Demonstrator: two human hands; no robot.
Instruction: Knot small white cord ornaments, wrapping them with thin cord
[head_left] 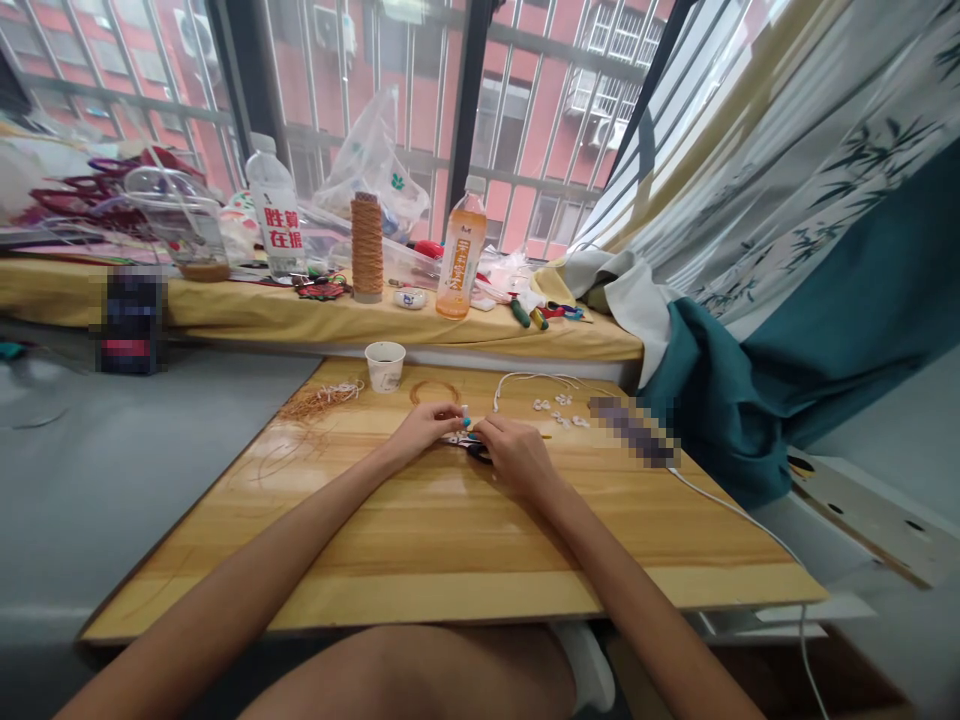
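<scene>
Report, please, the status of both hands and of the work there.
Left hand and right hand: close together. Small blue piece: between them, grip unclear. Black loop, perhaps scissors handle: beside right hand, might hinder.

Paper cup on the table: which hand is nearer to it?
Left. The left hand is on the near side of the paper cup, a little to its right; the right hand is farther to the right.

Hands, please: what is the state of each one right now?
Left hand: partly bent, at a small blue piece; whether it grips cannot be told.
Right hand: curled, near a black handle; what it holds cannot be told.
</scene>
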